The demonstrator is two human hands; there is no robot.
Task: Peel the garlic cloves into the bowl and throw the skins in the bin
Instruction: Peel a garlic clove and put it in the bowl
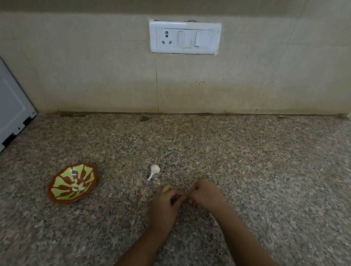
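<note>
A red and green patterned bowl (73, 183) sits on the granite counter at the left, with a few peeled garlic cloves (77, 186) in its middle. The rest of a white garlic bulb (154, 170) with its stalk lies on the counter just beyond my hands. My left hand (166, 200) and my right hand (204, 194) meet fingertip to fingertip low over the counter. Their fingers curl in and pinch something small between them, which is hidden by the fingers. No bin is in view.
The speckled granite counter (251, 169) runs back to a tiled wall with a white socket and switch plate (184, 37). A grey appliance (4, 108) stands at the far left edge.
</note>
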